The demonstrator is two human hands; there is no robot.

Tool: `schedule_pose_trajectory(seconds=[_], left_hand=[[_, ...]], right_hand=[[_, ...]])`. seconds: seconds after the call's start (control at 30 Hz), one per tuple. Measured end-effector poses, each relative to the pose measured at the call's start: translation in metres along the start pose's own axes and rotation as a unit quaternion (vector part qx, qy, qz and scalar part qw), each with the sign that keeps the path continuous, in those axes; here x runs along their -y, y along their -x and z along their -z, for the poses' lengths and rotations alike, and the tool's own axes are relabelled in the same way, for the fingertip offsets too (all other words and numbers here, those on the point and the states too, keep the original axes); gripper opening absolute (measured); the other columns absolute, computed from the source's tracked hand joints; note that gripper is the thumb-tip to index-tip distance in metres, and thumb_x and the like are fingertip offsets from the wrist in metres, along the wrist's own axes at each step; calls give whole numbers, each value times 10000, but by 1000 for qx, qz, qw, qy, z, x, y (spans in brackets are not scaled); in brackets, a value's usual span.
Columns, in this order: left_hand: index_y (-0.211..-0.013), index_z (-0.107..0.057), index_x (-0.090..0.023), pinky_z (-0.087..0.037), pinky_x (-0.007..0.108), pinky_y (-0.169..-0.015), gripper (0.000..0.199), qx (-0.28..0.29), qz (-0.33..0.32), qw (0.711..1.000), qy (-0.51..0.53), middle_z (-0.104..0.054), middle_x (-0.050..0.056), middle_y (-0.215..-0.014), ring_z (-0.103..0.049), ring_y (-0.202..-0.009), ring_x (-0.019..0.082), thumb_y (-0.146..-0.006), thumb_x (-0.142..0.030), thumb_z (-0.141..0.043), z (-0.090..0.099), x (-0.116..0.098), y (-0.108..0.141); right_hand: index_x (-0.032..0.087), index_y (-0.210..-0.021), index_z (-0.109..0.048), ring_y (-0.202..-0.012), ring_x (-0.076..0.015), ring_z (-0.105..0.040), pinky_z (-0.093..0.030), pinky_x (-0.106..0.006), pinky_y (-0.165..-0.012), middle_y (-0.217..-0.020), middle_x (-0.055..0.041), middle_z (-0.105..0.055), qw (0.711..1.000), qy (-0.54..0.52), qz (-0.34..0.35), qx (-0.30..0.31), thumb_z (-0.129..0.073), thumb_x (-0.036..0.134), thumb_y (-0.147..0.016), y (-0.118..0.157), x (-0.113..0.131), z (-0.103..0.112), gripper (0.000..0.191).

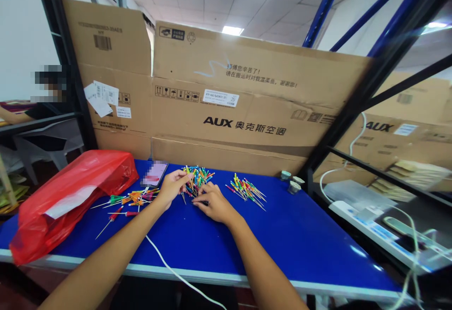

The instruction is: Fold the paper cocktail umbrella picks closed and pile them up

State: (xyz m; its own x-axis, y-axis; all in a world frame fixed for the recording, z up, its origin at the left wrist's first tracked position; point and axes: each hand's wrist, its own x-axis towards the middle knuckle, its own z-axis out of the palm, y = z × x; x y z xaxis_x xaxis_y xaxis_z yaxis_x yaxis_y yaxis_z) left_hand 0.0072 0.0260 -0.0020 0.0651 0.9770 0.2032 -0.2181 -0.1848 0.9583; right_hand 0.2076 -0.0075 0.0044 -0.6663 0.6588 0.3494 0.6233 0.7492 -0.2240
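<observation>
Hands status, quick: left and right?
Left hand: pinched shut above the pile of coloured picks; can't tell if it holds one.
Right hand: fingers curled at the pile's edge; can't tell if holding.

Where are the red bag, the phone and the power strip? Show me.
Red bag (106, 173), head view: point on its upper side.
Phone (155, 173), head view: point on its blurred screen.
Power strip (367, 227), head view: point on its white casing.

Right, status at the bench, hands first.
Left hand, right hand at pile of coloured sticks. Second bunch rightward. Phone and red plastic bag to the left.
</observation>
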Motion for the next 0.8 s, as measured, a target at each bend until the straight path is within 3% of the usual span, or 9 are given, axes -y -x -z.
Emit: schedule_pose_trajectory(seconds=[0.27,0.47,0.63,0.8], left_hand=[[-812,-710,-125,-234,179,-366,364,-5,-3,1000,6,-614,-18,-559,-408,-374,43,-659,-433,-828,0,-1,-1],[-809,-721,-133,-264,185,-385,355,0,-15,1000,-7,-675,13,-629,-430,-396,52,-647,-428,-836,1,1,-2],[-770,-742,-137,-387,207,-470,290,97,-30,992,-74,-732,61,-698,-590,-532,130,-640,-372,-852,-5,8,3],[-756,-751,-148,-435,225,-518,250,157,-19,982,-102,-738,57,-698,-615,-565,149,-637,-341,-856,-8,14,7]], right_hand=[[202,-901,-703,-934,-231,-484,-342,-358,-825,-918,-81,-610,999,51,6,0,-578,225,-921,-7,7,-14,128],[207,-891,-661,-888,-213,-504,-373,-343,-828,-913,-64,-627,994,-44,-40,-95,-555,233,-923,-6,-3,-7,113],[203,-901,-676,-799,-209,-519,-428,-336,-761,-811,-55,-628,944,-192,-131,-234,-559,409,-925,-7,-17,1,239],[194,-953,-681,-778,-192,-541,-460,-305,-717,-854,-51,-643,918,-282,-148,-238,-576,459,-903,-7,-19,1,290]])
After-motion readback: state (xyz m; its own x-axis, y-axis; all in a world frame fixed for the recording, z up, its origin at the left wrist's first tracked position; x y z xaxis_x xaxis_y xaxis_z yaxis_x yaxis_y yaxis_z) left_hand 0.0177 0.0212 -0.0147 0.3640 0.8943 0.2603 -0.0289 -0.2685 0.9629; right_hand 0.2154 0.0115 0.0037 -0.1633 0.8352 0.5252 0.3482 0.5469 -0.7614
